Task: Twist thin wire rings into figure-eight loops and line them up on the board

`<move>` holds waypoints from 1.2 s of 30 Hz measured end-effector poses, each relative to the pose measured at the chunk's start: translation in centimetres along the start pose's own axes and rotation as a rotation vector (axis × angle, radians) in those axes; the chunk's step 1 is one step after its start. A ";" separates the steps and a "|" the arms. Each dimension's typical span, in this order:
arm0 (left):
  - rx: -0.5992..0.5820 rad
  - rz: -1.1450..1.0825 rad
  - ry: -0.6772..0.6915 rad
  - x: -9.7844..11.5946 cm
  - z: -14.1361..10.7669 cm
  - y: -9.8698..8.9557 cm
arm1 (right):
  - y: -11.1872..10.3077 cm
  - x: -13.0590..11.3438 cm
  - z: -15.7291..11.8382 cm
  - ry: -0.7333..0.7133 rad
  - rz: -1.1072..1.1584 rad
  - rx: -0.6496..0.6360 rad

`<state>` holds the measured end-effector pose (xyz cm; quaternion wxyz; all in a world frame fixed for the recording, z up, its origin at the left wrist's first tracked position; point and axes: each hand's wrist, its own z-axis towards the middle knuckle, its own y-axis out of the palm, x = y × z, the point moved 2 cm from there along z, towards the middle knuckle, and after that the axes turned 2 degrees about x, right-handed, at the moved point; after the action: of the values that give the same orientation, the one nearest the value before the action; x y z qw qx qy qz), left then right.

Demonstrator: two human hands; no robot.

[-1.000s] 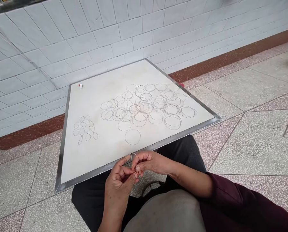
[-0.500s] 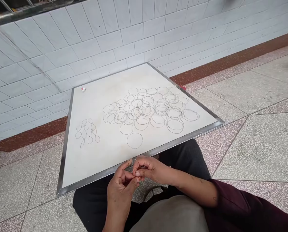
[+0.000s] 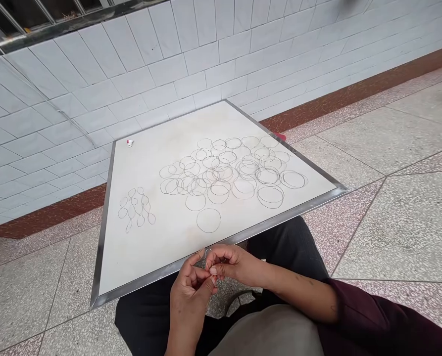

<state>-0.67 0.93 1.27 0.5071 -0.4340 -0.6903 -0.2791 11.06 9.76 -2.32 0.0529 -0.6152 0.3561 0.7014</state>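
My left hand and my right hand meet just off the near edge of the white board, above my lap. Both pinch a thin wire loop, whose curved top shows between the fingers; its lower part is hidden. On the board lie many thin round wire rings, overlapping in the middle and right. A single ring lies nearest the front edge. Several twisted, figure-eight wire pieces sit in a group at the left.
The board has a metal frame. A small red and white object rests at its far left corner. Behind stands a white tiled wall. Something red shows beyond the right edge.
The view has shifted slightly, so the board and hands appear a little lower and to the right. Both hands keep their pinch on the wire, with slightly more of the loop showing.
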 end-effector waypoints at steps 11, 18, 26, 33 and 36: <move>-0.002 -0.114 -0.065 -1.8 0.3 0.1 | 0.2 0.1 -0.2 0.024 -0.256 -0.028; 0.000 -0.074 -0.034 -1.7 0.0 -0.6 | 0.9 0.2 0.0 -0.024 -0.178 -0.012; -0.062 -0.166 -0.028 -1.6 -0.5 -0.6 | 1.6 0.1 -0.6 0.013 -0.146 0.015; -0.065 -0.170 -0.038 -0.8 -1.0 -0.2 | 1.5 -0.3 -0.4 0.010 -0.115 0.004; -0.074 -0.167 -0.056 -0.8 -1.1 -0.3 | 1.6 -0.2 -0.4 -0.009 -0.083 -0.006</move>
<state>-0.38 -0.39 0.87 0.4464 -0.4011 -0.7270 -0.3336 10.62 8.40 -1.39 0.0816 -0.6264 0.3279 0.7025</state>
